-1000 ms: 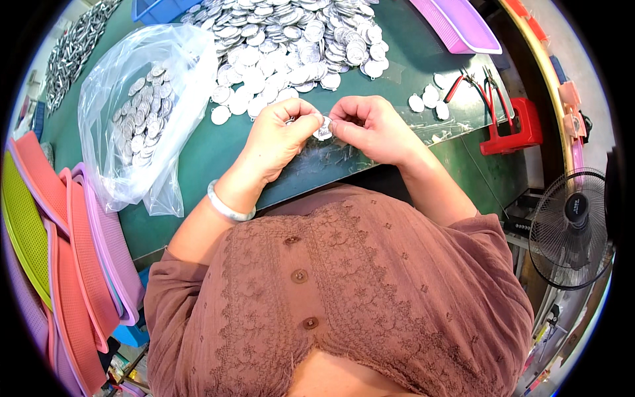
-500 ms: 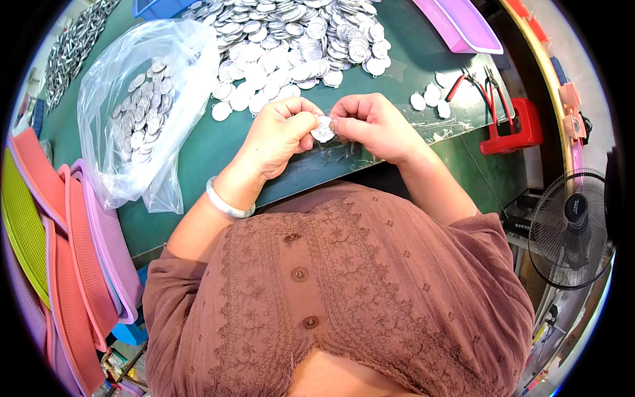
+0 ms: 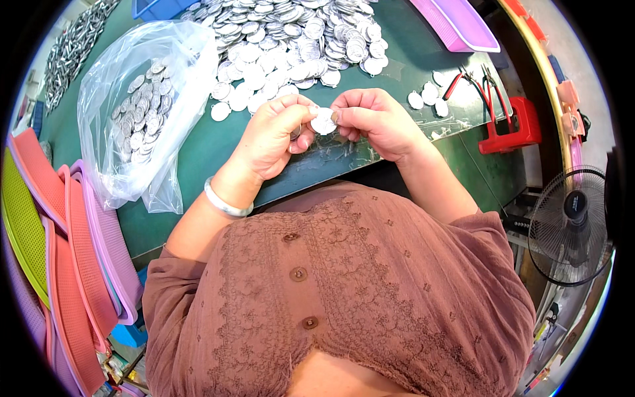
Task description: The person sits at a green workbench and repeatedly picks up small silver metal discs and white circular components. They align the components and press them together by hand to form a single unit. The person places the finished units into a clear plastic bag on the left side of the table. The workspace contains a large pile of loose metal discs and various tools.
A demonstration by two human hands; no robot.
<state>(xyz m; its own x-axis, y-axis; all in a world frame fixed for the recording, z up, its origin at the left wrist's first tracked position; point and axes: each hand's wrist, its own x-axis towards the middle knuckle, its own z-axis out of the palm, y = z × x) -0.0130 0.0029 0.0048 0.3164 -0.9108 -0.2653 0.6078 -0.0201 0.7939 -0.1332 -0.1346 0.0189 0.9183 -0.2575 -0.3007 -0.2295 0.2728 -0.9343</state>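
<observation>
Here my left hand (image 3: 274, 135) and my right hand (image 3: 377, 119) meet over the near edge of the green table (image 3: 198, 149), and between them I hold one small silver disc (image 3: 324, 122). The fingertips of both hands are pressed onto it, the left thumb and forefinger pinching its left edge and the right ones its right edge, so the disc sits lifted above the table rather than lying on it. A silver bangle (image 3: 225, 202) circles my left wrist.

Just beyond my hands, farther across the table, spreads a big heap of silver discs (image 3: 291, 40). To the left of it lies a clear plastic bag (image 3: 142, 106) with more of the same discs inside, its mouth slumped open. At the far left corner I see a pile of small metal parts (image 3: 69, 49), too small to tell apart.

To the right, a few loose discs (image 3: 426, 96) lie near red-handled pliers (image 3: 473, 83), and a red clamp (image 3: 512, 129) grips the table's right edge. A purple tray (image 3: 463, 26) sits far right. Stacked plastic mesh trays (image 3: 59, 245) in pink, orange and green lean at my left, and an electric fan (image 3: 572, 225) stands lower right.
</observation>
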